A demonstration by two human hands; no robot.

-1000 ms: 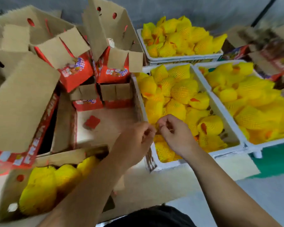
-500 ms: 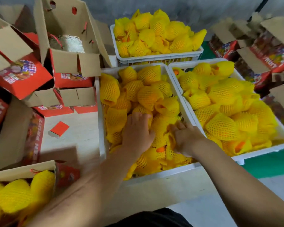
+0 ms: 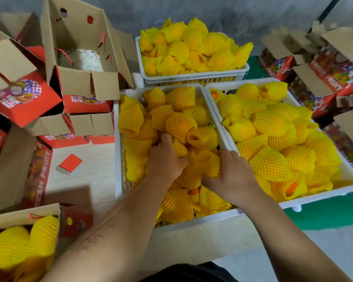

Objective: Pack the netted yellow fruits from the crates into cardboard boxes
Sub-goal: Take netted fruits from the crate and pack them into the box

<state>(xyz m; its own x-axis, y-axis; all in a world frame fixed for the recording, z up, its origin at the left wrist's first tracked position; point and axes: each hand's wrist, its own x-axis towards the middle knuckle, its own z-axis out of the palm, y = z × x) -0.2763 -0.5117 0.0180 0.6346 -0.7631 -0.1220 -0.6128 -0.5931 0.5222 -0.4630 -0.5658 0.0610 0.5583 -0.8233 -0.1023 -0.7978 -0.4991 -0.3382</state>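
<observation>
Hands were both down in the near crate [image 3: 117,151], digging among the netted fruits [image 3: 179,123]. Step in hand looked like picking fruits to move to the box [image 3: 22,217] at lower left, already part filled.

To do it well: take one fruit per hand by its body, not by the loose net ends, which would probably slip or pull off. Lift straight up clear of the crate wall, then carry left over the tabletop [image 3: 86,176] to the box. Set fruits down snugly, no dropping, since bruising seemed a risk.

Left hand [image 3: 164,161]: fingers curled around a small netted fruit [image 3: 179,148] mid-crate, thumb on its near side; grip closed on it. Right hand [image 3: 229,176]: fingers bent into the foam net of a second fruit [image 3: 207,162] just beside the first, seemingly grasping it, though the fingertips were buried.

Two more full crates [image 3: 322,194] sat behind and to the right. Empty boxes [image 3: 84,58] stood at upper left.
</observation>
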